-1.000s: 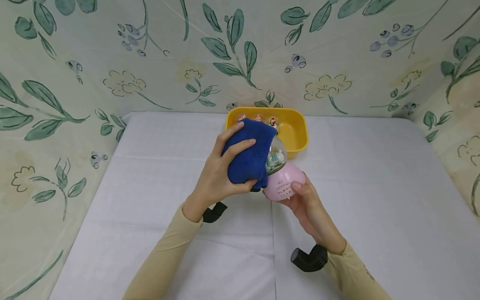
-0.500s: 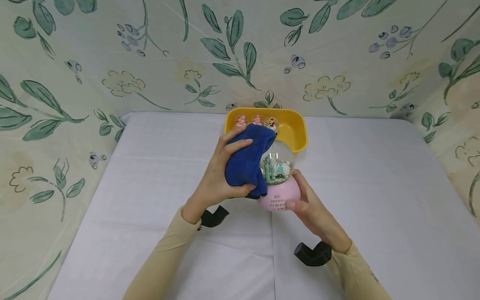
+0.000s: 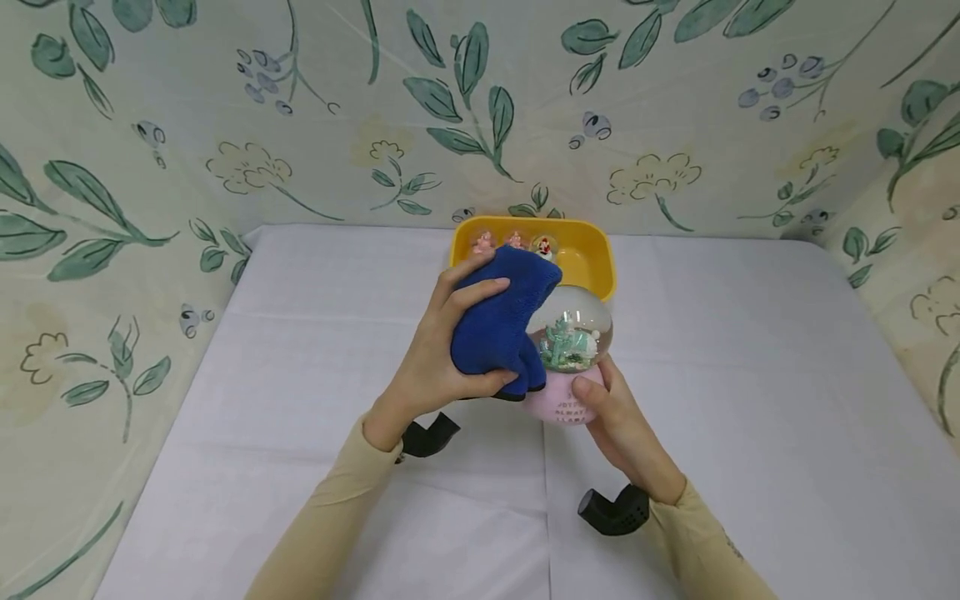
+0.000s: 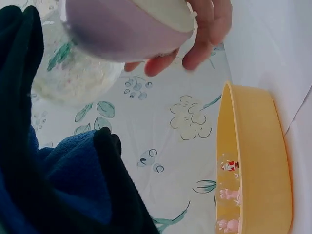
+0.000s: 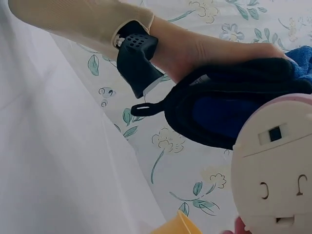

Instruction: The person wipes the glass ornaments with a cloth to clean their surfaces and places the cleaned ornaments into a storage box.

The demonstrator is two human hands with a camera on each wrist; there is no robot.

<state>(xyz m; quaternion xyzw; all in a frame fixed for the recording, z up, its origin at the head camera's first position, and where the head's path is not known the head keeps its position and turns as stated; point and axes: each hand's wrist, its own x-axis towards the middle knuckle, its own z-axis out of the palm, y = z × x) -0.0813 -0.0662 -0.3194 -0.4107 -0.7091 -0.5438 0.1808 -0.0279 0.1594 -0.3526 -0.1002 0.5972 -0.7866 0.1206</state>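
Observation:
My left hand (image 3: 423, 367) grips a folded blue cloth (image 3: 495, 329) with black edging, fingers over its top and thumb below. Just right of the cloth, my right hand (image 3: 630, 429) holds a snow globe (image 3: 573, 333) by its pink, lettered base, thumb across the front. Green figures show inside the clear ball. The cloth overlaps the globe's left side in the head view. The right wrist view shows the globe's cream underside (image 5: 273, 170) with a small black switch, and the cloth's dark binding and hanging loop (image 5: 146, 109).
Behind the hands stands a yellow tray (image 3: 596, 258) on the white tabletop (image 3: 735, 375). Several small figures (image 3: 513, 240), pink and red-and-white, sit along its left part. Black wrist devices (image 3: 615, 510) hang below both wrists. Floral fabric (image 3: 300, 125) hangs behind.
The globe has come out from behind the cloth and turned more upright, its clear ball now showing more. The right hand's thumb has shifted on the base; the left hand has lowered slightly.

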